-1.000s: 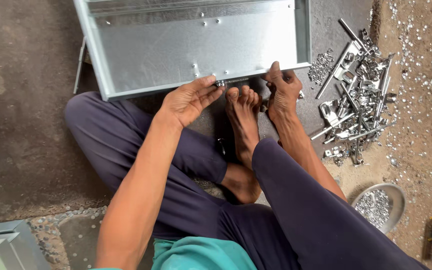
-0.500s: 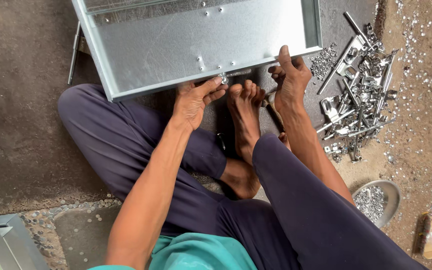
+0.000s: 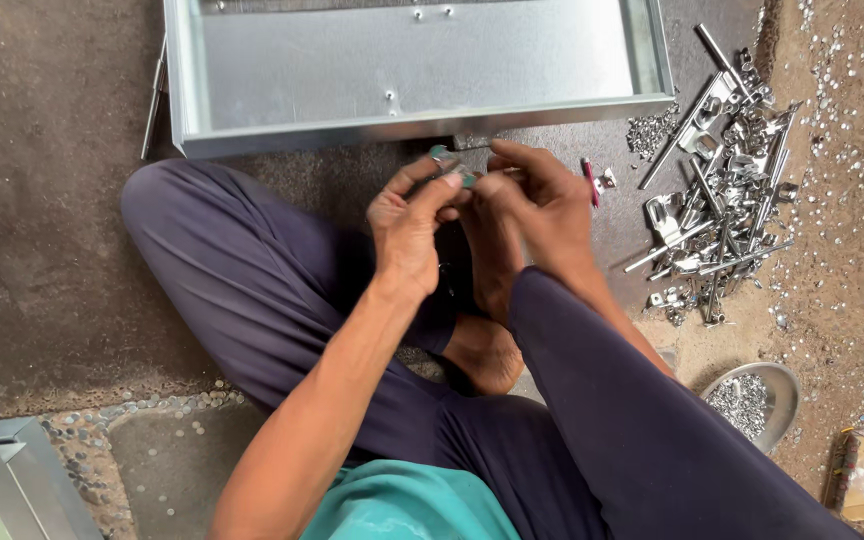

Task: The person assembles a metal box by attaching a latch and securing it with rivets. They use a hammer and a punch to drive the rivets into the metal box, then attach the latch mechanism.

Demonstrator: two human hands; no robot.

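A shallow galvanised sheet-metal tray (image 3: 252, 140) lies on the ground in front of me, its near wall facing my crossed legs. My left hand (image 3: 410, 225) and my right hand (image 3: 542, 200) meet just below that wall, above my bare foot (image 3: 487, 270). Between the fingertips of both hands sits a small greenish-metal part (image 3: 449, 163); which hand carries its weight I cannot tell. A thin metal piece pokes out near my right fingers. A red-handled tool (image 3: 589, 182) lies on the ground just right of my right hand.
A heap of metal brackets and latches (image 3: 722, 210) lies to the right, with small screws (image 3: 647, 132) beside the tray corner. A round metal dish of tiny fasteners (image 3: 752, 400) stands at lower right. Another metal box edge (image 3: 2, 480) shows at bottom left.
Both hands left the tray's near wall and came together over my foot, now pinching a small part. The view shifted, so the tray sits more level and higher in view.
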